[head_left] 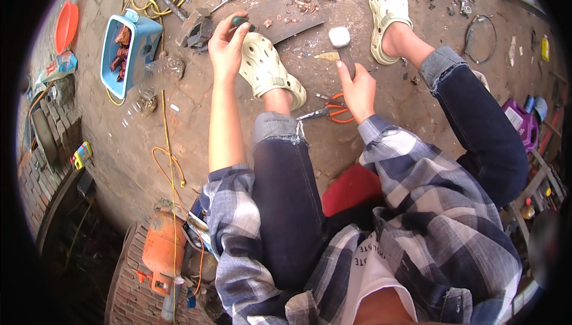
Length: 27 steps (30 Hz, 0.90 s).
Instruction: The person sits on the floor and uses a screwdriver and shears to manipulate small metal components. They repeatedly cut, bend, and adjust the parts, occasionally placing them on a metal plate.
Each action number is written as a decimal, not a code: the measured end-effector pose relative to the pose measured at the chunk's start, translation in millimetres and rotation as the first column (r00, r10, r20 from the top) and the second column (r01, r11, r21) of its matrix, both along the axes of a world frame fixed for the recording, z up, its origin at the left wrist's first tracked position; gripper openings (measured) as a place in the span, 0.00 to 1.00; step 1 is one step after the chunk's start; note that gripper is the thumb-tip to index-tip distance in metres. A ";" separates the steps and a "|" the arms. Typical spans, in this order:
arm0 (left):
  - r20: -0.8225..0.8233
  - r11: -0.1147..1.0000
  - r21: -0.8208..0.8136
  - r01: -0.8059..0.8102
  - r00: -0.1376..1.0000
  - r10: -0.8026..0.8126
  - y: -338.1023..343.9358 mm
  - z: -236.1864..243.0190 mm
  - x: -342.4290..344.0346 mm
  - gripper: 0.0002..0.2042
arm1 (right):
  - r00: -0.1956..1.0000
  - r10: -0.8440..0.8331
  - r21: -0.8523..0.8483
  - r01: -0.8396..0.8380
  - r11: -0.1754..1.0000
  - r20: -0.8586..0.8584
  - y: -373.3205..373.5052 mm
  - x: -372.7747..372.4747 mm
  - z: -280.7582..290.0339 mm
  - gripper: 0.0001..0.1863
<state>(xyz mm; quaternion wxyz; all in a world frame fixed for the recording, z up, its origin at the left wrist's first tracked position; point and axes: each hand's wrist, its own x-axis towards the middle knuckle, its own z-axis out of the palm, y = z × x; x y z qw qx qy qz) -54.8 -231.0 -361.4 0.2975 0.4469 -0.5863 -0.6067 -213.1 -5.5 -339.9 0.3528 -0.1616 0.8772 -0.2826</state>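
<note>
My left hand is raised over the ground beside my left shoe, its thumb and fingers pinched round a small dark green piece; its exact kind is unclear. My right hand grips a hammer by its dark handle, the pale, bright head pointing away from me. Between my feet lies a flat metal plate with copper-coloured scraps on it. A dark metal block is just left of my left hand. Pliers with orange handles rest on the ground below my right hand.
A blue bucket holding reddish-brown pieces stands at the left, near an orange bowl. Yellow cable lies coiled at the far left. An orange gas cylinder is at the lower left, a purple container at the right.
</note>
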 end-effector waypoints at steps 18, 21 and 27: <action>-0.282 0.912 0.077 -0.402 0.869 0.407 38.3 34.0 27.9 0.10 | 0.779 0.443 -0.431 -0.619 0.657 -0.443 -115.6 33.2 -82.3 0.12; -0.260 0.910 0.079 -0.407 0.873 0.413 40.7 36.0 34.3 0.10 | 0.743 0.489 -0.365 -0.658 0.659 -0.457 -125.1 34.0 -96.1 0.09; -0.237 0.901 0.091 -0.423 0.870 0.432 46.1 48.4 34.0 0.09 | 0.839 0.365 -0.431 -0.526 0.733 -0.403 -128.6 34.1 -89.4 0.05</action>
